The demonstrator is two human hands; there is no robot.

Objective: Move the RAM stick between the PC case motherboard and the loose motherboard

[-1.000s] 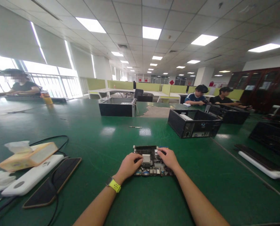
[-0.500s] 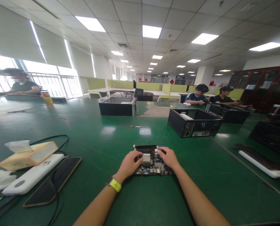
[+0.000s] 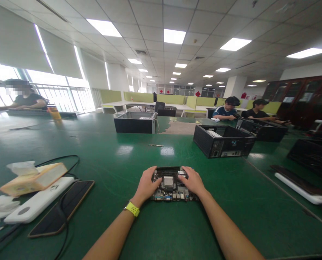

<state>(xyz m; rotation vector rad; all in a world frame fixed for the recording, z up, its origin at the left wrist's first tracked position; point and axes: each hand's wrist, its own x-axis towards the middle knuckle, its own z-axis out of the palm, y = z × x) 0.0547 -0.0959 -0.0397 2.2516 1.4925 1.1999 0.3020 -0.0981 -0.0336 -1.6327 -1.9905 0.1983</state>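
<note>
A motherboard [image 3: 182,188] lies on the green tabletop in front of me, its row of ports facing me. A square silver processor [image 3: 168,181] sits near its middle. A long dark memory slot [image 3: 168,168] runs along the far edge. My left hand [image 3: 147,184] is closed round the board's left side, fingers at the far left corner and thumb over the board beside the processor. On the other side, my right hand [image 3: 192,181] has its fingers at the far edge by the slot's right end, thumb bent inward over the board. My fingers hide both slot ends.
Left of me lie a tissue box [image 3: 39,180], a white power bank [image 3: 39,202], a phone [image 3: 63,207] and cables. A small strip [image 3: 156,145] lies ahead. Open computer cases [image 3: 223,142] stand farther off, one [image 3: 135,124] at the back. Co-workers [image 3: 226,112] sit across the table.
My left hand has moved up to the board's far left corner, covering the slot's left end. My right fingers have shifted slightly left along the far edge.
</note>
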